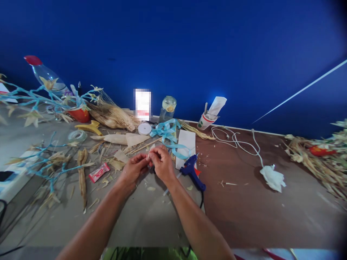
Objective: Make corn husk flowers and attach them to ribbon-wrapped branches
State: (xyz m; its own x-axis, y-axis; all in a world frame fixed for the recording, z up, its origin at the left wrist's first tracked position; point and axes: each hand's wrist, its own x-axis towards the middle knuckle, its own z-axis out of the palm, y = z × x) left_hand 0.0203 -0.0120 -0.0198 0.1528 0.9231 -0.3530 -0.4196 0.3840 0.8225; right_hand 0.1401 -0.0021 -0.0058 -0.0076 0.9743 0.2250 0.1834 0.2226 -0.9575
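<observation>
Over the middle of the table, my left hand (pixel 135 168) and my right hand (pixel 163 164) meet with fingertips pinched together. Between them is a small pale piece (pixel 151 148) that looks like dried corn husk; the fingers cover most of it. Right beside my right hand lies a blue glue gun (pixel 193 173), partly on a white sheet (pixel 187 141). Light blue ribbon (pixel 166 131) curls just beyond the hands, near a white spool (pixel 144 129). Husk scraps (pixel 120 156) are strewn beyond my left hand, with a pink-red wrapped packet (pixel 99 172) to its left.
Blue-wrapped branches with husk flowers (pixel 51 169) spread on the left, near a tape roll (pixel 77 136) and yellow clip (pixel 90 127). A glass jar (pixel 167 110) and paper cup (pixel 206 120) stand along the wall. White cord (pixel 238 141) and crumpled tissue (pixel 273 178) lie right.
</observation>
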